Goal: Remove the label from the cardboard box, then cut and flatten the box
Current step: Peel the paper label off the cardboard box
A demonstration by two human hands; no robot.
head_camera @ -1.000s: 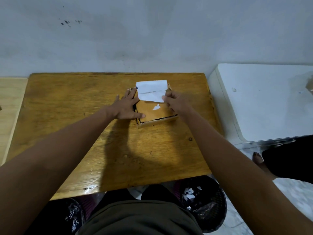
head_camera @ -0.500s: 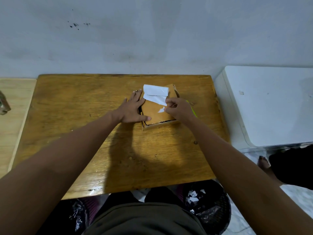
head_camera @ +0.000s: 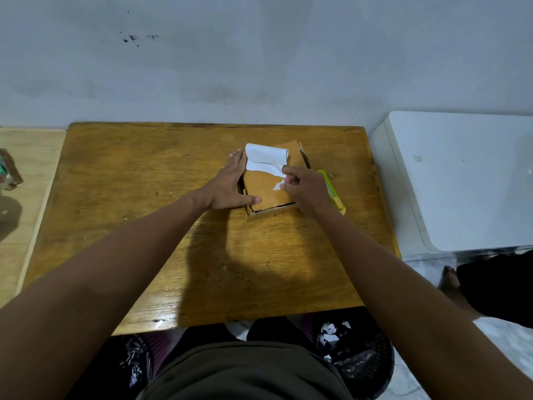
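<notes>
On my far left a small object point(head_camera: 8, 171) sits on a pale side table point(head_camera: 28, 203), too blurred to identify. On the wooden table point(head_camera: 144, 197) my left hand point(head_camera: 230, 186) lies flat, fingers straight, against the left side of the cardboard box point(head_camera: 264, 192), thumb on its top. The box sits toward the table's far side, right of centre. Its white label point(head_camera: 265, 158) is peeled and curled back over the far edge. My right hand point(head_camera: 305, 189) pinches the label's torn lower corner. A yellow-green cutter point(head_camera: 334, 194) lies just beside it. A white cabinet point(head_camera: 461, 180) stands right.
</notes>
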